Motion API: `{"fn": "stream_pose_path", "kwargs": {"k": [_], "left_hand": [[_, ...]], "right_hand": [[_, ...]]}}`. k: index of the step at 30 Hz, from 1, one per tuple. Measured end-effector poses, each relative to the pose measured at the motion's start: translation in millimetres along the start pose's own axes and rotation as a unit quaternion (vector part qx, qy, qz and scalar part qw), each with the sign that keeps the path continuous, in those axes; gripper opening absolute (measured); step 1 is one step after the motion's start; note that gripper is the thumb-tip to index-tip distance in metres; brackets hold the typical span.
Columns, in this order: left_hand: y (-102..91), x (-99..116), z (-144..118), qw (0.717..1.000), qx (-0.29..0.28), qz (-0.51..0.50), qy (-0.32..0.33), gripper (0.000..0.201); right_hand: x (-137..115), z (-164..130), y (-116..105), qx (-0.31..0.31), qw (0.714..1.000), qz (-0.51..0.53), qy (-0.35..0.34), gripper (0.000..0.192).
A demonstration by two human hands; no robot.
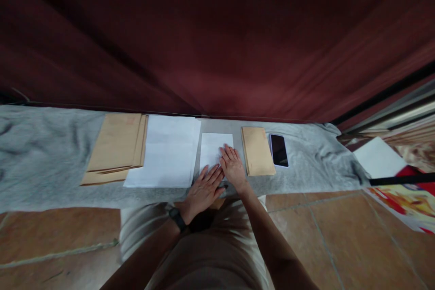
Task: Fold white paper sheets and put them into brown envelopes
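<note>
While both flat, open hands, left hand point(203, 188) and right hand point(232, 165), press it, the folded paper point(214, 148) runs lengthwise away from the person.

Folded sheet point(212, 147) lies between paper stack point(166, 152) and envelope point(257, 150); phone point(279, 150) rightmost.

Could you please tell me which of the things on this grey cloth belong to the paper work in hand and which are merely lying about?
In hand:
- small white sheet, pressed flat by left hand and right hand
- white paper stack
- small brown envelope
- brown envelope stack

Lying about:
- phone
- white sheet on the floor
- colourful print
</note>
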State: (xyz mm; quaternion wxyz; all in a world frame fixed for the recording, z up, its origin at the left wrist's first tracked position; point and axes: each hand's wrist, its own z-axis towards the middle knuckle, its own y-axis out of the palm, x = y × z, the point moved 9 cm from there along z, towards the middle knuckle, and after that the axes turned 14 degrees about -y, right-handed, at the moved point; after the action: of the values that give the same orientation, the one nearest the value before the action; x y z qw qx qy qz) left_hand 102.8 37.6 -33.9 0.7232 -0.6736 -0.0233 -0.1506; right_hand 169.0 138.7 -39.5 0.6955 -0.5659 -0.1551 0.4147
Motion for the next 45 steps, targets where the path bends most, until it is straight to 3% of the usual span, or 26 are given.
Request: {"fn": "stream_pose_path", "kwargs": {"k": [9,14,19,22,26,33,38,45], "left_hand": [[1.2,-0.4,-1.2,1.0,0.025,0.004,-0.008,0.055],[0.0,-3.4,-0.5,0.999,0.032,0.001,-0.026,0.06],[2.3,-4.2,-1.3,0.999,0.021,0.009,-0.041,0.057],[2.6,-5.1,-2.6,0.999,0.027,0.02,-0.041,0.054],[1.8,-5.5,-5.2,0.998,0.043,0.037,-0.03,0.054],[1.2,-4.7,-10.3,0.998,0.042,0.041,-0.021,0.056],[1.7,-5.1,-11.0,0.998,0.047,0.041,-0.019,0.056],[-1.5,-5.2,-10.6,0.998,0.041,0.032,-0.037,0.056]], "right_hand": [[5.5,0.5,5.8,-0.008,1.0,0.012,0.005,0.049],[10.1,21.3,10.2,-0.028,0.999,0.022,0.001,0.048],[-18.8,51.3,26.8,-0.076,0.987,0.062,-0.124,0.045],[-25.7,63.0,34.7,-0.089,0.981,0.056,-0.164,0.043],[-10.5,76.7,36.6,-0.082,0.984,0.027,-0.156,0.045],[34.6,97.5,30.9,-0.06,0.996,-0.012,-0.063,0.049],[51.7,82.9,24.3,0.001,0.999,-0.038,0.035,0.056],[21.9,15.6,16.7,0.033,0.996,-0.068,0.037,0.064]]}}
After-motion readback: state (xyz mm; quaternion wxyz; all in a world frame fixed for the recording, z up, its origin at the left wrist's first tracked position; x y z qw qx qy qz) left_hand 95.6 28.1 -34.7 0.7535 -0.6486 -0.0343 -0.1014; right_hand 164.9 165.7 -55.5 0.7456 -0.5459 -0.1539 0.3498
